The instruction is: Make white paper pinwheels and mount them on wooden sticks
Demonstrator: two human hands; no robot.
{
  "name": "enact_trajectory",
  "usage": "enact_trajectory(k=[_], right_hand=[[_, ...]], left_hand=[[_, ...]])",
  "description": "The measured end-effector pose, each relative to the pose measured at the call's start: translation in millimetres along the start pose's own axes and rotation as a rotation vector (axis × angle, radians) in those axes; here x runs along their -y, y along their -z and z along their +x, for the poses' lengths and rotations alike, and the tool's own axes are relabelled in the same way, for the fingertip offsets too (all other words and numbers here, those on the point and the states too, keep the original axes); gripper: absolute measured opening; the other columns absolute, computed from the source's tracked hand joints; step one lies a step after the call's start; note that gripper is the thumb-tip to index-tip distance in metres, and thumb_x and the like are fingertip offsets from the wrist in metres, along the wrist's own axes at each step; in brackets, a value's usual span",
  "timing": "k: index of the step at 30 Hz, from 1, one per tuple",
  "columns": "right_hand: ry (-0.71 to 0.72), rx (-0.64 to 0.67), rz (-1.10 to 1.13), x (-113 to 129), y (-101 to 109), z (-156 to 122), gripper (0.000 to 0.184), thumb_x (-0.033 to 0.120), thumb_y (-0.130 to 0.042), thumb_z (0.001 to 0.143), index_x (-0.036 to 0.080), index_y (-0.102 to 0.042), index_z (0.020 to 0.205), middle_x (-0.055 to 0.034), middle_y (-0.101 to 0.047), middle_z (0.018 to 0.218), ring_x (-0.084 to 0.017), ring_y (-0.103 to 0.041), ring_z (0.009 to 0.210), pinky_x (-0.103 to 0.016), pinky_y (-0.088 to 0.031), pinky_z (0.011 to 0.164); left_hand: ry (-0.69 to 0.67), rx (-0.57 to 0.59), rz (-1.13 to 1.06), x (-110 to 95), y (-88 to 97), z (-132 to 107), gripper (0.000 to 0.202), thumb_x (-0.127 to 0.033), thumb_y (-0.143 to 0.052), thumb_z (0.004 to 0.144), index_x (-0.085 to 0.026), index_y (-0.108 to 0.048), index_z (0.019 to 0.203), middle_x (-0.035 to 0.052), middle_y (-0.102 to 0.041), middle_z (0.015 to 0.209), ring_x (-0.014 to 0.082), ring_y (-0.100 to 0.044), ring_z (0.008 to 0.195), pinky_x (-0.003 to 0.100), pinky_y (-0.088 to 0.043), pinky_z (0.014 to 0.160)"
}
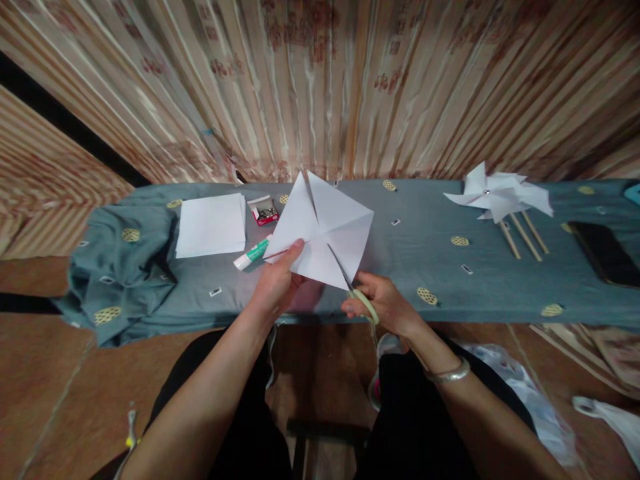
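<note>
My left hand point(281, 280) pinches a square white sheet of paper point(345, 220) at its left side, thumb on top. Slits run from the sheet's corners toward its middle; one at the top stands apart. In my right hand point(383, 300) is a pair of scissors with pale green handles point(367, 307), its blades at the slit by the sheet's lower corner. A glue stick point(255, 253) lies just left of the sheet, partly behind it. Close by is a small red and white box point(263, 211) of metal pins or tacks, its lid up.
On the cloth-covered bench point(400, 260), a stack of white paper point(211, 225) lies at left. Several white paper pinwheels point(493, 193) on wooden sticks and a black phone point(607, 252) lie at right. Bunched cloth point(120, 260) covers the left end. A pleated curtain point(320, 87) hangs behind.
</note>
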State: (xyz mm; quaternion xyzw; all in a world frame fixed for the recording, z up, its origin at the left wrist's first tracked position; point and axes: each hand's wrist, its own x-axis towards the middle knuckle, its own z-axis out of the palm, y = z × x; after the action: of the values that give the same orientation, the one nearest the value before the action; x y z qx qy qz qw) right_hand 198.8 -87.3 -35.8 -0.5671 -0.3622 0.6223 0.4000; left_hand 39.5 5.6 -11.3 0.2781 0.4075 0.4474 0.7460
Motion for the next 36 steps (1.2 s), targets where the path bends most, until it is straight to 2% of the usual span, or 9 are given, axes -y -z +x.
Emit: enact_trajectory(k=[9, 13, 21, 25, 31, 34, 36], right_hand=[[0.004, 0.016, 0.014, -0.9, 0.0, 0.1, 0.056, 0.043, -0.087, 0.051, 0.016, -0.064, 0.094, 0.0003, -0.068, 0.062, -0.013, -0.061, 0.054, -0.023, -0.047, 0.051], [-0.002, 0.01, 0.036, 0.0, 0.0, -0.1, 0.053, 0.041, -0.088, 0.05, 0.017, -0.064, 0.089, 0.0017, -0.067, 0.059, -0.011, -0.059, 0.052, -0.021, -0.046, 0.049], [0.018, 0.007, 0.004, 1.3, -0.1, -0.3, 0.05, 0.045, -0.087, 0.051, 0.017, -0.063, 0.085, 0.0029, -0.063, 0.056, -0.01, -0.057, 0.05, -0.02, -0.041, 0.045], [0.024, 0.013, 0.014, 0.0, 1.2, -0.2, 0.053, 0.044, -0.087, 0.051, 0.017, -0.064, 0.089, 0.0034, -0.063, 0.056, -0.01, -0.056, 0.049, -0.019, -0.04, 0.045], [0.02, 0.064, -0.017, -3.3, 1.5, -0.7, 0.053, 0.045, -0.086, 0.054, 0.016, -0.064, 0.094, 0.0024, -0.064, 0.062, -0.012, -0.06, 0.056, -0.021, -0.044, 0.051], [-0.025, 0.113, -0.066, -4.3, 9.0, -6.5, 0.058, 0.046, -0.084, 0.058, 0.015, -0.064, 0.103, 0.0013, -0.066, 0.068, -0.012, -0.062, 0.061, -0.023, -0.046, 0.056], [-0.032, 0.147, -0.131, -4.7, 20.0, -13.5, 0.054, 0.047, -0.082, 0.062, 0.014, -0.066, 0.102, 0.001, -0.066, 0.069, -0.011, -0.06, 0.061, -0.023, -0.045, 0.056]], left_hand=[[0.017, 0.005, -0.001, 0.6, -0.9, -1.1, 0.012, -0.014, -0.063, 0.082, -0.012, -0.064, 0.094, 0.0038, -0.07, 0.084, 0.0149, -0.066, 0.069, 0.034, -0.056, 0.078], [0.019, -0.002, -0.009, 0.4, -1.1, -0.9, 0.009, -0.014, -0.063, 0.082, -0.013, -0.064, 0.09, 0.0018, -0.069, 0.079, 0.0136, -0.065, 0.066, 0.034, -0.057, 0.078], [0.014, 0.011, 0.008, 0.3, -0.7, -0.5, 0.014, -0.016, -0.066, 0.079, -0.012, -0.065, 0.092, 0.0056, -0.072, 0.088, 0.0182, -0.069, 0.079, 0.034, -0.057, 0.079], [0.018, 0.001, 0.011, -0.1, -1.5, -1.0, 0.014, -0.015, -0.064, 0.081, -0.012, -0.064, 0.095, 0.0069, -0.073, 0.092, 0.0185, -0.069, 0.081, 0.033, -0.058, 0.078], [-0.009, 0.004, -0.023, -0.5, -2.9, 2.0, 0.022, -0.014, -0.065, 0.08, -0.011, -0.065, 0.102, 0.0084, -0.074, 0.094, 0.0203, -0.071, 0.088, 0.034, -0.057, 0.084], [-0.067, 0.016, -0.061, -4.1, -1.5, 6.9, 0.028, -0.015, -0.068, 0.077, -0.01, -0.066, 0.105, 0.0102, -0.074, 0.097, 0.0225, -0.071, 0.094, 0.035, -0.055, 0.088], [-0.106, 0.011, -0.073, -7.6, 0.7, 10.5, 0.028, -0.016, -0.067, 0.077, -0.009, -0.066, 0.104, 0.0113, -0.074, 0.098, 0.0237, -0.071, 0.096, 0.036, -0.055, 0.09]])
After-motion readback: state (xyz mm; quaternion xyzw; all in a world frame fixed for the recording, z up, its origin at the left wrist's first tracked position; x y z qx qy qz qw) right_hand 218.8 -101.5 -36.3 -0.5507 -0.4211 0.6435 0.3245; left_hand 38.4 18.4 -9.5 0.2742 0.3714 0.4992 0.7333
